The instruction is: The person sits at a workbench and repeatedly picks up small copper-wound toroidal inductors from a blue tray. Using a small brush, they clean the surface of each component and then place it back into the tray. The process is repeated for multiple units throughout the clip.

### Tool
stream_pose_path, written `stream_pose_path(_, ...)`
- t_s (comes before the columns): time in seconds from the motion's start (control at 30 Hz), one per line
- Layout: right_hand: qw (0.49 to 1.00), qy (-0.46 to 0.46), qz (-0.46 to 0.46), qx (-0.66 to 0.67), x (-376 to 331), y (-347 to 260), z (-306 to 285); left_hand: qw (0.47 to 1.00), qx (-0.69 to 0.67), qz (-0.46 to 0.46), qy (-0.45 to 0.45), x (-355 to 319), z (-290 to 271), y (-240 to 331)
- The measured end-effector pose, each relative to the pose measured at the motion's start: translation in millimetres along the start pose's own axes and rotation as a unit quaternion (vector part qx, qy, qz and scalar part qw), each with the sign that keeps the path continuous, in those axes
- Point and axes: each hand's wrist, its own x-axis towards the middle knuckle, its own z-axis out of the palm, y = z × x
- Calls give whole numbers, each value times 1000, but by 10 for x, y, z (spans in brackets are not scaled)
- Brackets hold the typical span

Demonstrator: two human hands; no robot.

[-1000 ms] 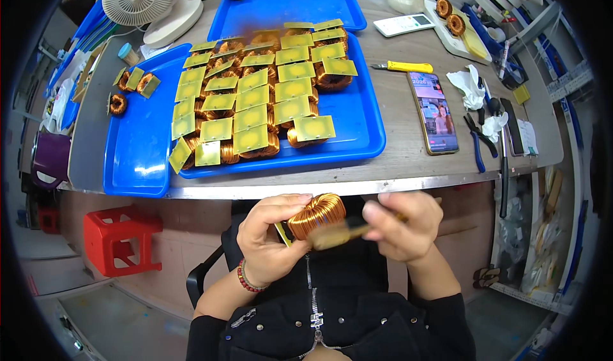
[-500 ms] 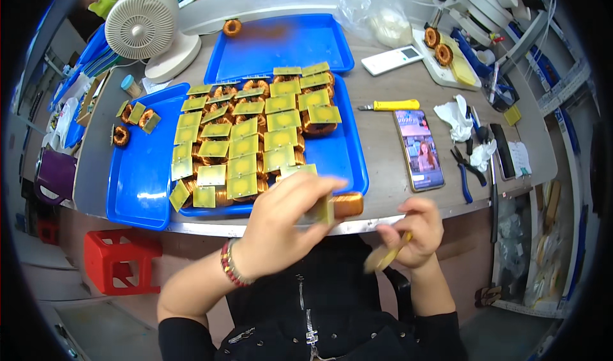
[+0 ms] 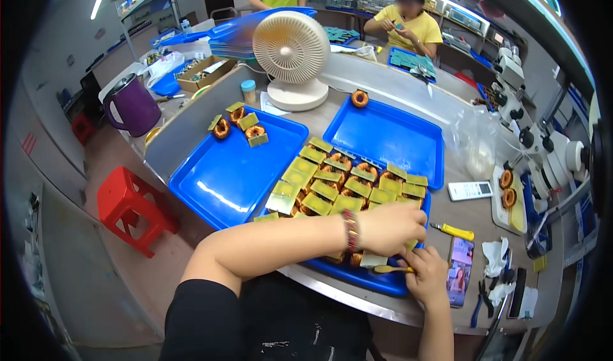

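Note:
My left hand point(image 3: 388, 228), a beaded bracelet on its wrist, reaches over the right part of a blue tray point(image 3: 391, 285) packed with copper-wound ring coils. Square yellow-green boards point(image 3: 318, 204) sit on the coils. Its fingers curl downward, and whatever is between them is hidden. Close by, at the tray's front right corner, my right hand point(image 3: 428, 276) is closed around a thin yellow tool point(image 3: 387, 269) with a flat, spatula-like end pointing left. Fingertips of both hands almost meet there.
Left of the packed tray, another blue tray point(image 3: 233, 182) holds several coils. A third tray point(image 3: 386, 137) has one coil at its corner. Around them are a fan point(image 3: 290, 48), yellow cutter point(image 3: 456, 232), phone point(image 3: 458, 271) and pliers point(image 3: 480, 303). Two people work behind.
The view has swung left and up. My left hand has gone from near the table edge, holding a coil with a board, to over the tray. My right hand has joined it, still gripping the tool.

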Motion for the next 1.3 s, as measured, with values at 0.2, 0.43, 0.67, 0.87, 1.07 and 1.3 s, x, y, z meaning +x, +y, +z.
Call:
stream_pose_path(0.2,997,-13,71,31,31,37,-22,961,143,-203,126,-920,-744,-902)
stream_pose_path(0.43,998,-34,48,27,55,119,-8,839,246,-457,163,-2353,-683,-1902)
stream_pose_path(0.67,995,-30,80,51,-114,171,-36,838,279,-460,94,-2064,-532,-1572)
stream_pose_path(0.87,993,-11,95,76,-149,102,-45,872,197,-447,26,-1946,-769,-1350)
stream_pose_path(1.07,989,25,92,116,-219,62,-124,914,102,-383,-84,-2148,-837,-1652)
stream_pose_path(1.3,958,79,204,188,-436,-96,-305,894,71,-442,-6,-2314,-752,-1365)
